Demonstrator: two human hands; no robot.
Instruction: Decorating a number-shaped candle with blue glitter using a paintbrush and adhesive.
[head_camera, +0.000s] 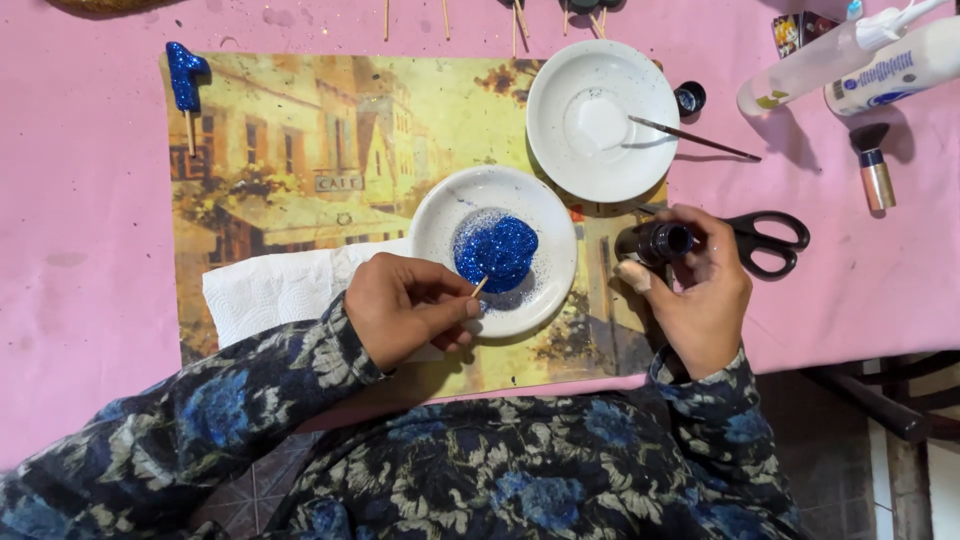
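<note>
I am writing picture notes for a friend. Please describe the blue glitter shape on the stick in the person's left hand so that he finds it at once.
On the picture placemat lie two white plates. The nearer plate holds the blue glitter shape; the left hand pinches its stick. The farther plate holds only a brush.

On the bench sit two white saucers (560, 255) (603, 120), two blue glitter shapes on sticks (497, 252) (185, 75), two white squeeze bottles (900, 68) (810, 65), one pair of black scissors (765, 240), one thin paintbrush (695, 138), one paper towel (280, 290), one small dark jar (655, 242) and one printed placemat (300, 150).
</note>
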